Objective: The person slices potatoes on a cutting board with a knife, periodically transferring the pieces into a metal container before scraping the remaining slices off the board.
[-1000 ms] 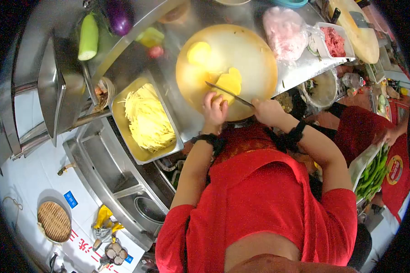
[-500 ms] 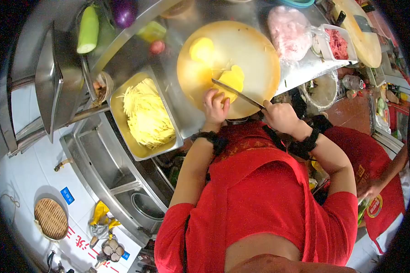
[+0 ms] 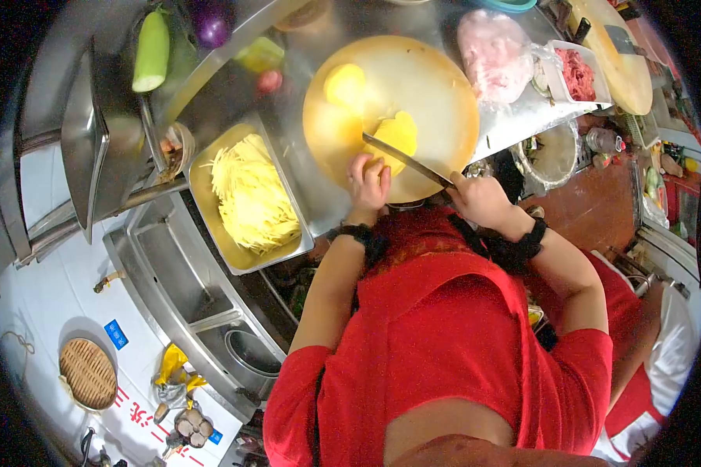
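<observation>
Green gourd (image 3: 151, 50), purple eggplant (image 3: 211, 29), bagged pink meat (image 3: 492, 54), tray of red mince (image 3: 575, 74).

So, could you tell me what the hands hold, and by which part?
The right hand grips the knife by its handle; the left hand pins the yellow slices from above.

Upper centre of the frame: cutting board (image 3: 444, 86) on the counter (image 3: 308, 183), whole potato (image 3: 344, 84) on its upper left part, potato slices (image 3: 399, 132) at lower middle, knife (image 3: 405, 159) across them. Left hand (image 3: 368, 185) on the slices, right hand (image 3: 479, 201) at the knife's lower right end. Left of the board, tray (image 3: 199, 210) with shreds (image 3: 253, 194) in it; below that, sink (image 3: 171, 272). Right of the board, bag (image 3: 494, 54), then tub (image 3: 575, 74).
</observation>
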Motion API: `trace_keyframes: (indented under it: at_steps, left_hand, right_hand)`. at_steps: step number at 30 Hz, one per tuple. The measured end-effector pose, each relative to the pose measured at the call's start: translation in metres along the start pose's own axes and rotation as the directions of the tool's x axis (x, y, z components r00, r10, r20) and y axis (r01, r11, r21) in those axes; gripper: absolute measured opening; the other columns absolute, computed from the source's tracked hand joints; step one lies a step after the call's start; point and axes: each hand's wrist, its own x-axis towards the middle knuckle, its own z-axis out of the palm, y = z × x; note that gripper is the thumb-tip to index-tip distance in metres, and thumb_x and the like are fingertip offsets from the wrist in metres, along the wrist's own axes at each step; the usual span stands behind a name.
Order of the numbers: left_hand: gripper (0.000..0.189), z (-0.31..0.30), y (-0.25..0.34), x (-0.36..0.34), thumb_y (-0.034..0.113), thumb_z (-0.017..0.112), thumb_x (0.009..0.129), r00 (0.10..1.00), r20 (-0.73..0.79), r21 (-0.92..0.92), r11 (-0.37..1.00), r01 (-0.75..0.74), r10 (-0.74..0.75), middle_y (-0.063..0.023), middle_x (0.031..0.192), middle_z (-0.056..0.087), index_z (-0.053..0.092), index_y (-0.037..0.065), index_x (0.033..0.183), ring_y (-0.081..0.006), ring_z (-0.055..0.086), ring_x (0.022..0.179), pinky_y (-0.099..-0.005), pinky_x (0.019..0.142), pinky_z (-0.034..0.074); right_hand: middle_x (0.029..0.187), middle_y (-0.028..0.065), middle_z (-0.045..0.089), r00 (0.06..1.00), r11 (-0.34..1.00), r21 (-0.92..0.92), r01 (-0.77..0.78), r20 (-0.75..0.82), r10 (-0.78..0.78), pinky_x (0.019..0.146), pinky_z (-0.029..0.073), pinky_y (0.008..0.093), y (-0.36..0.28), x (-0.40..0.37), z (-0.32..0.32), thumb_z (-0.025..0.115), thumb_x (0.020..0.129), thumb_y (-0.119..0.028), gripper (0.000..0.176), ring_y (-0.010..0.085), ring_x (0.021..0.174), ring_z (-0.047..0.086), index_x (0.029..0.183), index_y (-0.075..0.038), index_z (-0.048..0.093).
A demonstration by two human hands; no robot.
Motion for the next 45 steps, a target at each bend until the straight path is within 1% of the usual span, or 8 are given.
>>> trace_keyframes:
  at_steps: [9, 12, 15, 27, 35, 37, 41, 45]
  left_hand:
    - [0.022, -0.001, 0.002, 0.007, 0.013, 0.063, 0.077, 0.999, -0.019, -0.001, 0.999, -0.047, 0.047, -0.0123, 0.107, 0.044, 0.053, 0.006, 0.095, -0.0345, 0.045, 0.1, -0.0448, 0.087, 0.038]
    - [0.023, -0.003, 0.0, 0.009, 0.014, 0.064, 0.076, 0.998, -0.021, 0.007, 0.998, -0.066, 0.066, -0.0124, 0.106, 0.044, 0.053, 0.006, 0.095, -0.0345, 0.045, 0.1, -0.0449, 0.086, 0.038]
    - [0.024, -0.002, 0.001, 0.009, 0.013, 0.064, 0.076, 0.998, -0.016, -0.013, 0.998, -0.055, 0.055, -0.0129, 0.106, 0.044, 0.052, 0.006, 0.096, -0.0349, 0.046, 0.099, -0.0449, 0.085, 0.039]
    - [0.028, 0.001, -0.002, 0.004, 0.012, 0.065, 0.076, 0.999, -0.038, -0.064, 0.997, -0.032, 0.03, -0.0145, 0.106, 0.044, 0.05, 0.004, 0.098, -0.0354, 0.047, 0.099, -0.0447, 0.085, 0.039]
    - [0.027, 0.0, -0.005, 0.007, 0.013, 0.065, 0.076, 0.996, -0.057, -0.051, 0.996, -0.077, 0.074, -0.0143, 0.107, 0.045, 0.05, 0.005, 0.097, -0.0352, 0.047, 0.099, -0.0443, 0.085, 0.039]
    - [0.026, 0.001, -0.003, 0.005, 0.013, 0.065, 0.075, 0.999, -0.041, -0.111, 0.994, -0.016, 0.012, -0.0141, 0.106, 0.045, 0.05, 0.005, 0.095, -0.0349, 0.048, 0.098, -0.0441, 0.084, 0.039]
    - [0.027, -0.003, -0.004, 0.007, 0.013, 0.065, 0.076, 0.999, -0.038, -0.075, 0.996, -0.038, 0.035, -0.0137, 0.107, 0.043, 0.05, 0.005, 0.096, -0.0342, 0.045, 0.099, -0.0449, 0.086, 0.038]
    - [0.032, -0.022, -0.001, 0.025, 0.017, 0.066, 0.074, 0.988, 0.142, -0.03, 0.998, -0.055, 0.059, -0.0148, 0.112, 0.045, 0.051, 0.006, 0.1, -0.0346, 0.046, 0.101, -0.044, 0.086, 0.039]
  right_hand:
    - [0.061, 0.0161, 0.059, 1.0, 0.999, -0.041, -0.014, 0.021, 0.015, 0.052, 0.048, 0.0447, 0.0, 0.026, 0.041, 0.05, 0.081, -0.019, 0.02, 0.0348, 0.057, 0.06, 0.091, -0.002, 0.051]
    - [0.063, 0.016, 0.06, 0.996, 0.997, -0.073, -0.031, 0.084, 0.037, 0.053, 0.049, 0.0455, -0.001, 0.033, 0.039, 0.051, 0.081, -0.02, 0.021, 0.0352, 0.058, 0.06, 0.092, -0.002, 0.05]
    - [0.062, 0.0165, 0.059, 1.0, 1.0, 0.031, -0.005, 0.012, 0.004, 0.053, 0.048, 0.0467, 0.008, 0.026, 0.029, 0.051, 0.082, -0.021, 0.023, 0.0362, 0.058, 0.06, 0.094, -0.002, 0.05]
    - [0.06, 0.0183, 0.058, 1.0, 1.0, 0.008, -0.001, 0.028, 0.001, 0.05, 0.047, 0.0472, -0.001, 0.0, 0.002, 0.05, 0.084, -0.021, 0.021, 0.0368, 0.056, 0.059, 0.09, -0.002, 0.049]
    - [0.061, 0.0156, 0.06, 1.0, 0.998, -0.064, -0.001, 0.02, 0.003, 0.05, 0.049, 0.044, -0.001, 0.035, 0.047, 0.05, 0.081, -0.021, 0.021, 0.0341, 0.056, 0.061, 0.089, -0.002, 0.051]
    - [0.062, 0.0153, 0.061, 1.0, 0.998, -0.067, -0.011, 0.01, 0.012, 0.05, 0.049, 0.0434, -0.001, 0.032, 0.043, 0.05, 0.081, -0.021, 0.022, 0.0335, 0.055, 0.061, 0.09, -0.002, 0.052]
    - [0.063, 0.0177, 0.06, 0.999, 0.999, -0.016, -0.028, 0.028, 0.029, 0.052, 0.049, 0.0451, 0.007, 0.024, 0.029, 0.053, 0.081, -0.023, 0.023, 0.0351, 0.057, 0.06, 0.09, -0.002, 0.051]
    - [0.066, 0.0189, 0.06, 0.998, 0.998, -0.01, -0.066, 0.001, 0.066, 0.057, 0.049, 0.0462, 0.029, 0.017, 0.032, 0.05, 0.083, -0.024, 0.024, 0.036, 0.063, 0.061, 0.094, -0.003, 0.051]
